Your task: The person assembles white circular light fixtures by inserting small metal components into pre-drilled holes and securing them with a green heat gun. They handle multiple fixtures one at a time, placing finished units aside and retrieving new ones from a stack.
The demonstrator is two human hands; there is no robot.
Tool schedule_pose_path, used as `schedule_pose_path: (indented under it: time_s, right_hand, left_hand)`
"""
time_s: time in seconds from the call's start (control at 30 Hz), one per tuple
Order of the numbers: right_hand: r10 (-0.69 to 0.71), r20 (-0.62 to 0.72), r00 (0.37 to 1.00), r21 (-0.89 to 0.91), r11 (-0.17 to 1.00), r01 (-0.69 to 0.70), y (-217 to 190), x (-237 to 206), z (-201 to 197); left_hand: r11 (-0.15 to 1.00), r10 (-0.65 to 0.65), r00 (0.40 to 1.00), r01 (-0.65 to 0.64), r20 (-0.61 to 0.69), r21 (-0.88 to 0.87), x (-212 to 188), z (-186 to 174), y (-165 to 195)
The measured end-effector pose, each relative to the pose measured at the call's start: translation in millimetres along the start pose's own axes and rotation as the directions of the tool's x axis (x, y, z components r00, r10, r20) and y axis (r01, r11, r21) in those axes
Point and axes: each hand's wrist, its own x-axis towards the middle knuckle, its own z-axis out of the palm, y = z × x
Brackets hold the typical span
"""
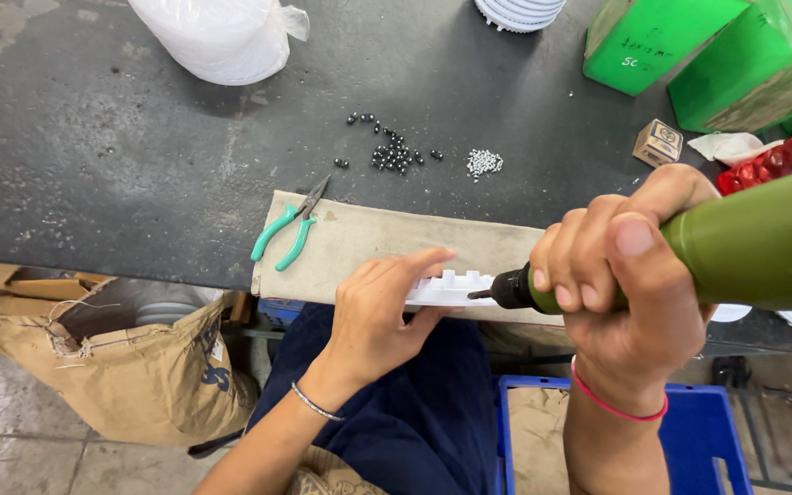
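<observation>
Gripping a green electric screwdriver (744, 243), the right hand (630, 275) has its fingers wrapped tightly round the front of the tool's barrel, with the thumb lying along the top. The tool lies nearly level, its black nose and thin bit pointing left and meeting the right end of a white plastic part (446, 286). That part rests at the near edge of the counter (93, 156), on a strip of beige cardboard (368, 240) that covers the edge. The left hand (382, 316) presses down on the white part from the left, fingers stretched out and close together over it, palm down; a thin bracelet circles that wrist, and a red thread band circles the right wrist.

On the left end of the cardboard lie pliers with teal handles (286, 229), jaws pointing up and right, well apart from both hands. Farther back on the dark counter sit a scatter of small black screws (391, 151) and, just beside it to the right, a small heap of silver screws (483, 163). At the far edge stand a clear bag of white parts (217, 37), a stack of white ribbed pieces (517, 13), and green cartons (689, 46). A small cardboard box (659, 142) sits near the cartons. Below the counter a brown paper sack (130, 367) stands on the floor at the left, and a blue crate (698, 431) lies under the right arm.
</observation>
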Motion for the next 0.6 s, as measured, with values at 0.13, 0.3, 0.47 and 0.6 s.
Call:
schedule_pose_path:
  time_s: [0.13,0.3,0.47,0.6]
  right_hand:
    - [0.013,-0.005,1.000,0.003,1.000,-0.013,4,2,-1]
    - [-0.009,0.059,0.998,-0.028,1.000,0.011,6,5,-1]
    - [0.046,0.067,0.997,-0.037,0.998,-0.043,3,6,0]
    - [0.026,0.074,0.997,0.035,0.999,-0.029,-1,8,-5]
  left_hand:
    - [1.000,-0.014,1.000,0.014,0.007,0.005,1,2,-5]
    - [1.000,-0.031,0.999,0.031,0.025,-0.006,8,5,-9]
    - [1.000,0.000,0.999,0.001,0.054,-0.011,5,-2,-2]
    - [0.994,0.096,0.993,-0.099,0.068,0.036,-3,-16,3]
